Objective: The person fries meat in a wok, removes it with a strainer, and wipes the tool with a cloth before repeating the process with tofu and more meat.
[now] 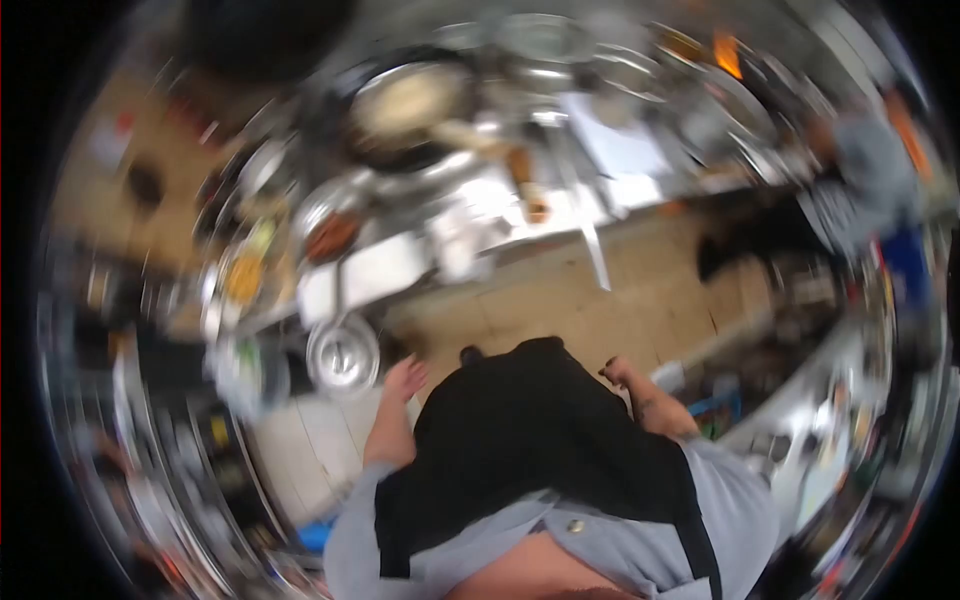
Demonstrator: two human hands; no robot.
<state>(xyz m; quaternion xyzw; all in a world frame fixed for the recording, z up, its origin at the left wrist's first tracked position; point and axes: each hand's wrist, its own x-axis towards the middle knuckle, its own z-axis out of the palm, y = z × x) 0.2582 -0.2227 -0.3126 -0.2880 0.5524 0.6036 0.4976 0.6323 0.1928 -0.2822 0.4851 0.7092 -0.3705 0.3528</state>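
My left hand [405,378] hangs beside my black apron [530,430], its fingers loosely apart and nothing seen in them. Just left of it is a round metal bowl [343,355], apart from the hand. On the other side of the apron, my right hand [618,371] is closed with curled fingers. A small dark spot shows at its fingertips, too blurred to name. Neither hand touches the metal counter [480,205] ahead.
On the counter stand a large dark pan [410,105] with pale food, a bowl of reddish-brown food [333,235] and a white tray [375,270]. A long utensil [595,250] juts over the edge. Another person [865,170] stands at the right. Tiled floor [480,300] lies between.
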